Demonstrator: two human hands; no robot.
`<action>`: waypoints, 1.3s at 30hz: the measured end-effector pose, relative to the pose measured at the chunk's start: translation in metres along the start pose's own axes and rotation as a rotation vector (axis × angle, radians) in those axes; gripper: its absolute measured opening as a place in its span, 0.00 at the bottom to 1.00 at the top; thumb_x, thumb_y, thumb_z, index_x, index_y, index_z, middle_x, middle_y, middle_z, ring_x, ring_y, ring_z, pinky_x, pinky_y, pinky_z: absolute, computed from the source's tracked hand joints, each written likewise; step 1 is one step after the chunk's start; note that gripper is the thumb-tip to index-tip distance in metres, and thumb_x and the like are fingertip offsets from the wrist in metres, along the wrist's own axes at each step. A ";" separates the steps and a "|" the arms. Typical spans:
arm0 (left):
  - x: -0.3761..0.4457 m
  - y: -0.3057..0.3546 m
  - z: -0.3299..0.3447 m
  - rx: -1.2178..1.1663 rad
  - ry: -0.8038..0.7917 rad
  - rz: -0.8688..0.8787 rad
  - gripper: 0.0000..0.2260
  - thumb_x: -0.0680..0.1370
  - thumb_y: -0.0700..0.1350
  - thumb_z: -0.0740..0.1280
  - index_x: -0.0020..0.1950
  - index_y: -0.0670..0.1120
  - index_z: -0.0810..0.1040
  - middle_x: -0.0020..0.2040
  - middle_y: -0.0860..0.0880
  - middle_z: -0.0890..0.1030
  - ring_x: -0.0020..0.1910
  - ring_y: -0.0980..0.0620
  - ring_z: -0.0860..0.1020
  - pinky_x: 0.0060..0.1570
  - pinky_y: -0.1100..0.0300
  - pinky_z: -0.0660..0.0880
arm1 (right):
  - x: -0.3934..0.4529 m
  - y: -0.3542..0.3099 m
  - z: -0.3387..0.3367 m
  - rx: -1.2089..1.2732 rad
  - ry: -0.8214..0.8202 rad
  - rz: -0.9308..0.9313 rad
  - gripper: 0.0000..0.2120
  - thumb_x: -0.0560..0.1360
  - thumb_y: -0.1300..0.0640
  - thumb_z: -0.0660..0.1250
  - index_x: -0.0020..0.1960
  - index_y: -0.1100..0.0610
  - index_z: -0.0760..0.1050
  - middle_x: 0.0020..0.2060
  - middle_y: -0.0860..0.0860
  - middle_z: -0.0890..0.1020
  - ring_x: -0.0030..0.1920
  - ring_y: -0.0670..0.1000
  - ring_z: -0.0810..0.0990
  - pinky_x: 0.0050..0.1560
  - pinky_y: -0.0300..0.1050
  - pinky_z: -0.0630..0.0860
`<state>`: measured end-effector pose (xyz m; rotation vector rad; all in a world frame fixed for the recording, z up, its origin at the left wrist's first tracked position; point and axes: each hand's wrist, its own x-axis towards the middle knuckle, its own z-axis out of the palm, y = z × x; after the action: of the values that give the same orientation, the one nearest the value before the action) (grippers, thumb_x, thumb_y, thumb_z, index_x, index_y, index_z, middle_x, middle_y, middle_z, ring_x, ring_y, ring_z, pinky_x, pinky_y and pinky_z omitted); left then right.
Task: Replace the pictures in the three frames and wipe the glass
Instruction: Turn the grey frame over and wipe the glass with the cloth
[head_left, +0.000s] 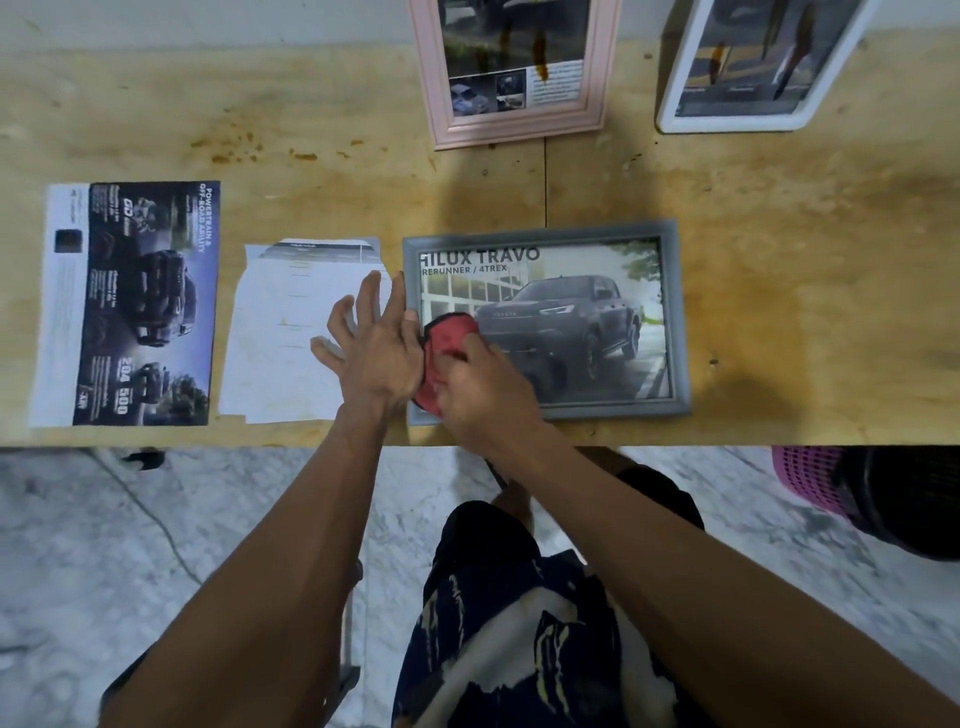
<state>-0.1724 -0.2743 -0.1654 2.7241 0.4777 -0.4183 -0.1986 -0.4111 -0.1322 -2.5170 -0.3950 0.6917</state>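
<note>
The right hand (480, 384) presses a red cloth (444, 343) on the glass of the grey frame (675, 312). The left hand (376, 348), fingers (370, 296) spread, braces the frame's left edge on the tabletop (311, 130).

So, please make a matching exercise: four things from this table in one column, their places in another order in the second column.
Things:
1. grey frame
2. pink frame
3. white frame
4. red cloth

Places:
A. far edge, right corner
B. under the right hand
C. flat near the front edge
D. far edge, middle

Pairs: 1-C, 2-D, 3-A, 4-B
</note>
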 end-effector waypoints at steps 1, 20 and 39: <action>-0.001 0.001 0.000 0.007 0.004 0.001 0.21 0.84 0.54 0.49 0.79 0.59 0.58 0.80 0.54 0.53 0.75 0.42 0.52 0.66 0.31 0.51 | -0.004 0.009 -0.004 -0.039 0.003 0.007 0.13 0.76 0.55 0.63 0.59 0.57 0.77 0.60 0.57 0.71 0.56 0.62 0.72 0.54 0.58 0.76; -0.011 0.017 -0.003 0.027 -0.022 -0.064 0.22 0.84 0.55 0.46 0.80 0.59 0.52 0.81 0.54 0.50 0.79 0.43 0.46 0.69 0.28 0.41 | -0.051 0.123 -0.102 -0.261 0.150 0.500 0.10 0.72 0.56 0.66 0.52 0.56 0.78 0.58 0.57 0.73 0.46 0.64 0.79 0.37 0.47 0.68; -0.012 0.027 -0.018 0.105 -0.095 -0.104 0.21 0.84 0.55 0.47 0.78 0.61 0.52 0.80 0.51 0.48 0.79 0.41 0.44 0.70 0.28 0.42 | -0.075 0.191 -0.135 -0.189 0.087 0.650 0.28 0.68 0.38 0.68 0.62 0.52 0.74 0.64 0.52 0.73 0.63 0.64 0.69 0.62 0.61 0.70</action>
<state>-0.1690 -0.2951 -0.1373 2.7722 0.5884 -0.6135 -0.1607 -0.6521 -0.1031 -2.8537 0.4352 0.7974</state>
